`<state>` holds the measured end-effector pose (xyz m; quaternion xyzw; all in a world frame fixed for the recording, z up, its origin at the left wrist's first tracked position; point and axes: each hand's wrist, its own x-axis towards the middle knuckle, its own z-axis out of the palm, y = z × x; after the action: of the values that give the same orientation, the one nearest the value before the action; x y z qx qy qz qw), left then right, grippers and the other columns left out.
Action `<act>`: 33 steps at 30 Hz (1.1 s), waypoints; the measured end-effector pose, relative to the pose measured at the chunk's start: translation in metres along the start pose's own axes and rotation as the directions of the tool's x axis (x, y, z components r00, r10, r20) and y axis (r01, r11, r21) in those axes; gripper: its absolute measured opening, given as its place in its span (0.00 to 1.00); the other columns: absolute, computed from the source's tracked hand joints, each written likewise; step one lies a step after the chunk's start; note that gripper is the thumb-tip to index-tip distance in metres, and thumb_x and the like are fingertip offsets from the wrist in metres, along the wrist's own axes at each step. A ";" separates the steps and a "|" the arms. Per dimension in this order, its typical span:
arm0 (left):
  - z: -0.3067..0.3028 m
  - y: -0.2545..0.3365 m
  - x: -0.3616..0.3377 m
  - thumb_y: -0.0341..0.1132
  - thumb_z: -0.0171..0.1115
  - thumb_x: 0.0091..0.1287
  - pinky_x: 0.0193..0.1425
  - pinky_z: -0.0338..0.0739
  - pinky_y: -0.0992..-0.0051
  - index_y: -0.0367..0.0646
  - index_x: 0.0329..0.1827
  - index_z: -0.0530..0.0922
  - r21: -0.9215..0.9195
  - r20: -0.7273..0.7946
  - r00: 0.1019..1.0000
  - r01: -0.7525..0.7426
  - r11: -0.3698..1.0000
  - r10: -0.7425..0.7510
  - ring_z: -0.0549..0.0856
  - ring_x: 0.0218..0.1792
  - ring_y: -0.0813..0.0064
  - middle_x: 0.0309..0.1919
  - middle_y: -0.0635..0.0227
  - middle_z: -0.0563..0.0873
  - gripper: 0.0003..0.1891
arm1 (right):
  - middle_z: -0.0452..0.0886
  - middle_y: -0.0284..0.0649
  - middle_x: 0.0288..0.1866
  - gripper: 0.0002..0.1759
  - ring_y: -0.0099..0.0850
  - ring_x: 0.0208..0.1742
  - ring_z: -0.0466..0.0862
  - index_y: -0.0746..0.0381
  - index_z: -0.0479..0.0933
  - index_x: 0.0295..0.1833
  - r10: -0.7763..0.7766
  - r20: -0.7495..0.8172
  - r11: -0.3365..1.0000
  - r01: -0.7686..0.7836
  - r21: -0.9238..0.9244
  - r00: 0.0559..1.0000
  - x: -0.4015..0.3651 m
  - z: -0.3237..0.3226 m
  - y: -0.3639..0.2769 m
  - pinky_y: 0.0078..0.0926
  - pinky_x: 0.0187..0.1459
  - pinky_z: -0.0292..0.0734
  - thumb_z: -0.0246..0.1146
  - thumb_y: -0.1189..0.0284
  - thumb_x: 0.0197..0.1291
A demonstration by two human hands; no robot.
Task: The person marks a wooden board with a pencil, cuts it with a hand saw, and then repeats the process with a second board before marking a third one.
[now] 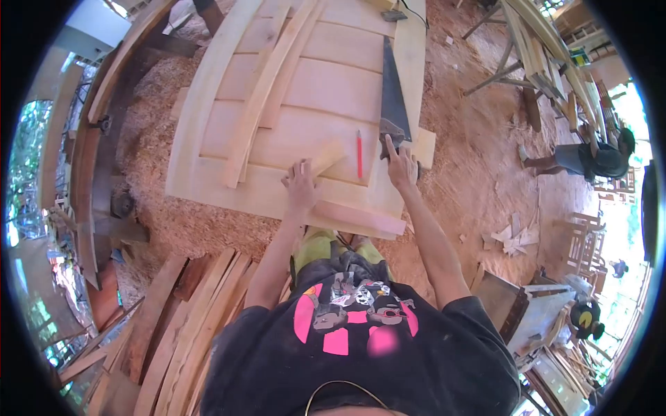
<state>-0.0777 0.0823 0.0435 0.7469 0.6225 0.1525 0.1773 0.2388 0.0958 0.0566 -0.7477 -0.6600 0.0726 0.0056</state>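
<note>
Black T-shirt (361,347) with a pink print fills the foreground as a person leans over a workshop floor, with loose planks (187,326) stacked at the left knee. Both bare arms reach forward onto a wide panel (326,90) of pale boards lying flat on the ground.

The left hand (302,186) is spread, its fingers pressing down on a small offcut (329,155) that lies at an angle on the panel's near rail. A red pencil (359,154) lies just beside the offcut, between the two hands. The right hand (400,165) is closed around the handle of a saw (393,90), whose dark blade lies along the panel's right edge and points away from the body.

The saw looks light and well balanced, but its long, thin blade would likely flex and its toothed edge is sharp, so the handle is the only sound place to hold it. The offcut appears light, stiff and dry, liable to skate on the smooth boards unless it is held down flat.

Farther off, a long curved strip (267,90) rests diagonally across the panel. Sawdust (152,159) carpets the ground around it, and another person (596,158) bends over at the far right.
</note>
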 end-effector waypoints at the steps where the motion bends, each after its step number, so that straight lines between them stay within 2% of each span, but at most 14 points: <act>1: -0.001 -0.001 0.011 0.44 0.75 0.62 0.69 0.65 0.36 0.52 0.73 0.74 -0.003 -0.020 1.000 0.019 1.000 -0.019 0.73 0.71 0.55 0.65 0.60 0.77 0.35 | 0.79 0.53 0.59 0.42 0.52 0.62 0.81 0.41 0.57 0.87 -0.014 -0.012 1.000 0.014 0.013 1.000 0.006 0.007 0.002 0.52 0.65 0.76 0.58 0.75 0.70; 2: -0.001 0.000 0.022 0.44 0.75 0.61 0.69 0.67 0.37 0.51 0.72 0.74 -0.006 -0.045 0.998 0.044 0.999 -0.044 0.74 0.70 0.54 0.63 0.58 0.79 0.34 | 0.79 0.54 0.61 0.42 0.53 0.65 0.80 0.37 0.57 0.87 -0.017 -0.019 1.000 0.017 0.007 1.000 0.009 0.012 0.006 0.53 0.66 0.76 0.59 0.72 0.71; 5: 0.016 -0.006 0.037 0.39 0.64 0.68 0.68 0.75 0.46 0.43 0.67 0.77 0.190 0.252 0.968 -0.052 0.980 0.002 0.80 0.64 0.53 0.61 0.55 0.82 0.24 | 0.76 0.57 0.72 0.42 0.56 0.74 0.75 0.36 0.54 0.88 0.009 0.031 1.000 -0.009 -0.011 0.999 0.002 0.012 0.017 0.52 0.72 0.72 0.57 0.70 0.72; 6: 0.008 0.007 0.041 0.37 0.59 0.71 0.67 0.77 0.49 0.40 0.66 0.77 0.270 0.321 0.945 -0.031 0.962 -0.059 0.82 0.62 0.53 0.60 0.54 0.82 0.22 | 0.74 0.60 0.76 0.40 0.59 0.77 0.72 0.39 0.56 0.88 -0.035 0.020 0.989 0.031 0.147 0.999 0.002 0.017 0.020 0.52 0.74 0.71 0.56 0.69 0.73; 8: 0.087 -0.045 0.040 0.36 0.53 0.72 0.63 0.78 0.48 0.39 0.63 0.78 0.351 0.060 0.992 -0.122 0.928 0.108 0.82 0.60 0.50 0.57 0.52 0.83 0.20 | 0.81 0.60 0.67 0.29 0.56 0.73 0.76 0.58 0.73 0.78 -0.139 -0.229 0.988 0.120 -0.094 0.964 0.005 0.017 0.011 0.48 0.69 0.76 0.60 0.68 0.73; 10: 0.066 -0.038 0.031 0.36 0.57 0.70 0.63 0.77 0.47 0.39 0.65 0.76 0.268 0.090 0.989 -0.139 0.953 0.118 0.80 0.61 0.48 0.60 0.51 0.81 0.22 | 0.84 0.55 0.62 0.24 0.45 0.68 0.81 0.66 0.79 0.70 -0.131 0.061 0.743 0.057 0.667 0.990 0.002 -0.087 -0.023 0.40 0.66 0.78 0.63 0.73 0.71; 12: 0.044 -0.033 0.027 0.36 0.59 0.68 0.64 0.76 0.46 0.40 0.67 0.75 0.215 0.092 0.992 -0.106 0.971 0.088 0.79 0.62 0.48 0.61 0.52 0.79 0.24 | 0.80 0.53 0.64 0.23 0.33 0.64 0.82 0.69 0.78 0.68 -0.285 -0.012 0.252 0.087 0.964 0.958 -0.035 -0.231 -0.069 0.32 0.64 0.76 0.64 0.75 0.70; 14: 0.044 -0.036 0.003 0.36 0.62 0.67 0.64 0.76 0.46 0.41 0.69 0.73 0.144 0.160 0.984 -0.100 0.984 0.077 0.78 0.63 0.48 0.62 0.52 0.78 0.26 | 0.81 0.51 0.58 0.18 0.37 0.60 0.81 0.71 0.81 0.62 -0.378 -0.343 0.127 0.415 0.901 0.860 -0.092 -0.376 -0.096 0.30 0.62 0.75 0.62 0.78 0.67; 15: 0.045 -0.039 0.005 0.38 0.64 0.66 0.65 0.75 0.45 0.43 0.69 0.72 0.166 0.127 0.989 -0.095 0.982 0.074 0.77 0.64 0.48 0.62 0.53 0.77 0.28 | 0.83 0.49 0.54 0.17 0.40 0.52 0.83 0.71 0.83 0.55 -0.290 -0.498 0.206 0.562 0.801 0.817 -0.119 -0.420 -0.101 0.37 0.54 0.77 0.65 0.72 0.64; 16: 0.045 -0.038 0.007 0.39 0.66 0.65 0.66 0.74 0.44 0.44 0.70 0.71 0.181 0.100 0.992 -0.094 0.979 0.077 0.76 0.64 0.48 0.62 0.53 0.77 0.30 | 0.82 0.52 0.57 0.27 0.31 0.57 0.79 0.75 0.80 0.60 -0.522 -0.725 0.136 0.883 0.449 0.449 -0.116 -0.438 -0.078 0.41 0.61 0.74 0.60 0.64 0.63; 17: 0.048 -0.039 0.006 0.39 0.67 0.65 0.66 0.74 0.44 0.45 0.71 0.71 0.195 0.067 0.994 -0.101 0.976 0.090 0.76 0.65 0.48 0.61 0.53 0.77 0.31 | 0.82 0.51 0.57 0.27 0.30 0.57 0.79 0.75 0.80 0.59 -0.522 -0.762 -0.026 0.886 0.463 0.383 -0.129 -0.454 -0.063 0.40 0.61 0.74 0.61 0.64 0.63; 19: 0.041 -0.035 -0.002 0.38 0.69 0.63 0.66 0.74 0.44 0.47 0.72 0.71 0.172 0.091 0.992 -0.099 0.980 0.084 0.76 0.65 0.48 0.61 0.53 0.77 0.32 | 0.82 0.50 0.56 0.26 0.29 0.56 0.79 0.74 0.80 0.59 -0.472 -0.765 -0.293 0.740 0.605 0.439 -0.151 -0.473 -0.046 0.38 0.59 0.74 0.62 0.65 0.63; 21: 0.027 -0.024 0.003 0.35 0.71 0.62 0.66 0.74 0.43 0.47 0.72 0.71 0.116 0.137 0.989 -0.077 0.990 0.061 0.76 0.65 0.47 0.62 0.53 0.77 0.33 | 0.82 0.49 0.56 0.25 0.27 0.56 0.79 0.73 0.81 0.58 -0.446 -0.770 -0.395 0.671 0.627 0.457 -0.165 -0.478 -0.034 0.36 0.58 0.74 0.63 0.65 0.63; 33: 0.016 -0.025 0.001 0.25 0.67 0.56 0.72 0.69 0.45 0.41 0.70 0.74 -0.091 0.073 0.991 -0.109 0.990 0.116 0.71 0.67 0.43 0.63 0.50 0.76 0.33 | 0.83 0.43 0.54 0.18 0.19 0.54 0.78 0.69 0.83 0.52 -0.414 -0.683 -0.419 0.540 0.730 0.602 -0.177 -0.477 -0.020 0.24 0.50 0.74 0.71 0.66 0.63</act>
<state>-0.0923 0.0865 0.0182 0.7778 0.5647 0.1597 0.2251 0.2529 -0.0350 0.5485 -0.1079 -0.6344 0.4759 0.5995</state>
